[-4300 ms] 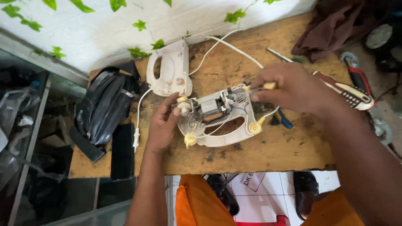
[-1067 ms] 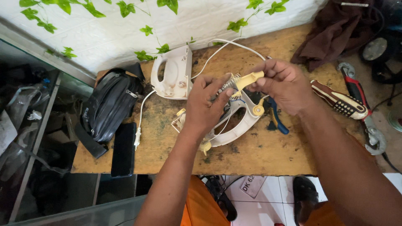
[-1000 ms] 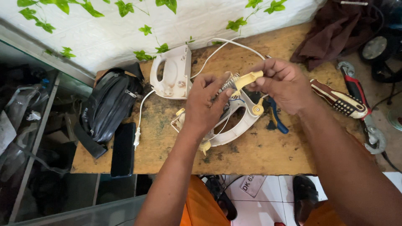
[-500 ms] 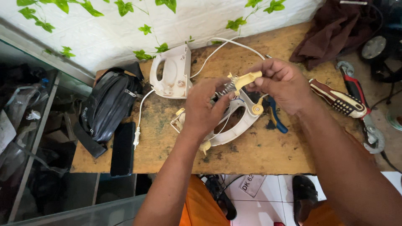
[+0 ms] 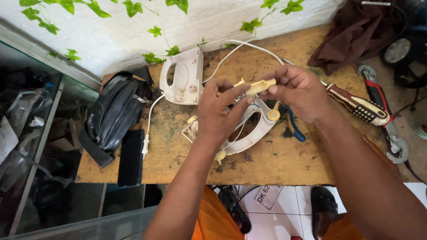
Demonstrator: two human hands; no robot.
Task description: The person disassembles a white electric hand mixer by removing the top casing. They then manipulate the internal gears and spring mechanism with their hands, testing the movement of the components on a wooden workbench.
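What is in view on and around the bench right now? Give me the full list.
Mixer body, opened: 1, white, bench centre, under both hands.
Ribbed part: 1, cream, pinched between both hands above the body.
Mixer cover: 1, white, back of bench by the wall.
Power cord: 1, white, runs along the back; its plug lies near the phone.
Bag: 1, black, left end of bench.
Phone: 1, black, left front edge.
Screwdriver: 1, dark red and cream handle, right of the hands.
Pliers: 1, blue handles, beside the body.
Wrench: 1, red and grey, right end.
Cloth: 1, brown, back right.
Bench: 1, worn wood.
Left hand: on the body and part.
Right hand: gripping the part.
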